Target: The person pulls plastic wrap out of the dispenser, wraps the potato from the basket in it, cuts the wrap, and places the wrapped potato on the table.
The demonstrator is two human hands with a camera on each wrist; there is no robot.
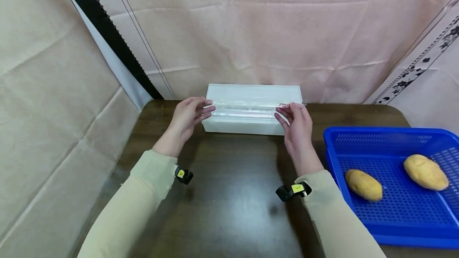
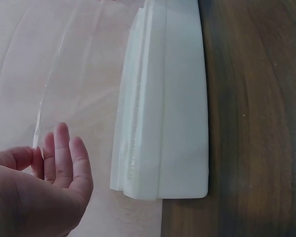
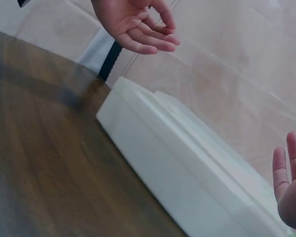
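Observation:
A white cling film dispenser box (image 1: pixel 240 127) sits at the back of the table, its lid (image 1: pixel 254 90) raised. Clear cling film (image 1: pixel 245 104) stretches above it between both hands. My left hand (image 1: pixel 188 118) pinches the film's left end between thumb and forefinger, other fingers extended, as the left wrist view shows with the film edge (image 2: pixel 40 116) running up from the fingertips. On the other side, my right hand (image 1: pixel 298 126) pinches the right end near the box's right corner. In the right wrist view, the right hand (image 3: pixel 293 190) is partly cut off by the frame.
To the right stands a blue plastic basket (image 1: pixel 412 240) with two potatoes inside, one at its left (image 1: pixel 363 185) and one at its right (image 1: pixel 426 172). A dark wooden table (image 1: pixel 229 194) lies below my arms. Pale cloth (image 1: pixel 269 43) hangs behind the table.

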